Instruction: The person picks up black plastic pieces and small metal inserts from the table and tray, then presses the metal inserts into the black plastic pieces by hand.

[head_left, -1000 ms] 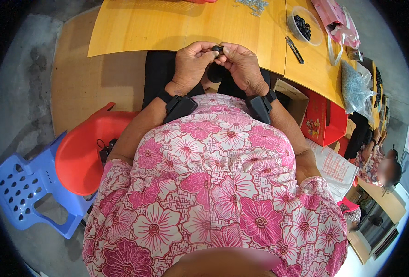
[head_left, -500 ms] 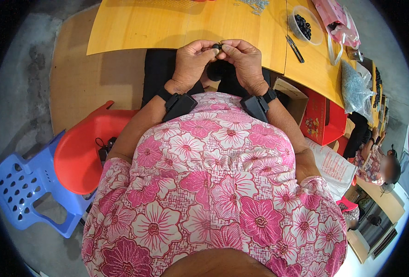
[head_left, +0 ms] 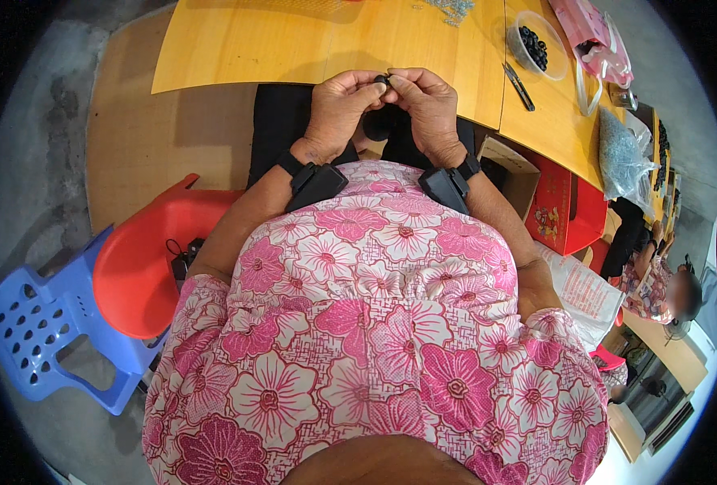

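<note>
At the table's near edge, my left hand (head_left: 338, 105) and my right hand (head_left: 427, 101) meet with thumbs and fingers pinched. Between the fingertips is a small round black part (head_left: 383, 80), mostly covered, so its exact kind does not show. Both hands grip it, the left from its left side and the right from the other. To the right on the table stands a clear round tub (head_left: 558, 69) holding several black ring-like parts (head_left: 532, 48). Beside the tub lies a dark slim tool (head_left: 518, 87), perhaps tweezers or snips.
Small clear pieces (head_left: 453, 10) lie on the yellow table (head_left: 294, 48) at the far side. A pink bag (head_left: 589, 40) and a plastic bag of small pieces (head_left: 624, 153) sit at right. Below are an open carton (head_left: 520, 174), a red box (head_left: 554, 206) and, at left, a red chair (head_left: 136, 279).
The black part has turned slightly between my fingertips and is more covered now. My hands stay in nearly the same place, still pinched together.
</note>
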Tool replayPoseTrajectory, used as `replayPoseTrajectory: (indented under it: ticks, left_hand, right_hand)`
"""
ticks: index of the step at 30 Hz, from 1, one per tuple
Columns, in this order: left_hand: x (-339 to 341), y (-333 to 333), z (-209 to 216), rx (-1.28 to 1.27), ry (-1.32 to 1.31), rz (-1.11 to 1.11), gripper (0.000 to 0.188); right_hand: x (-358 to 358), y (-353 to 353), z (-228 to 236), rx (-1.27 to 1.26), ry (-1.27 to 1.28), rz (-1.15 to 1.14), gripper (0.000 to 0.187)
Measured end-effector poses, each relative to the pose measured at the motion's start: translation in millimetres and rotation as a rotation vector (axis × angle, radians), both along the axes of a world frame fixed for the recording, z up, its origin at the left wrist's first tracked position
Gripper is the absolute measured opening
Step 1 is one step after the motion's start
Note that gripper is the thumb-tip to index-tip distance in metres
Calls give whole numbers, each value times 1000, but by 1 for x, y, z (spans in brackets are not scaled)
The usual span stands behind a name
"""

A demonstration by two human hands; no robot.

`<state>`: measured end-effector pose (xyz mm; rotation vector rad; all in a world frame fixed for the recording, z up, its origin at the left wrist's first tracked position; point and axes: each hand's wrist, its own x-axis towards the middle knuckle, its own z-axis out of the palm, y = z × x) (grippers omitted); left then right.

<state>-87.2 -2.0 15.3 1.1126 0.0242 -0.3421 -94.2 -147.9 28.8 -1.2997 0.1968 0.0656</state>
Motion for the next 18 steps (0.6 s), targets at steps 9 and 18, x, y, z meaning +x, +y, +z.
replayPoseTrajectory:
  ticks: [9, 18]
  left_hand:
    - [-1, 3, -1, 14, 7, -1, 19]
    - [0, 3, -8, -7, -35, -38, 22]
  right_hand:
    - [3, -9, -4, 138, 46, 107, 10]
    - [8, -22, -13, 410, 139, 332, 13]
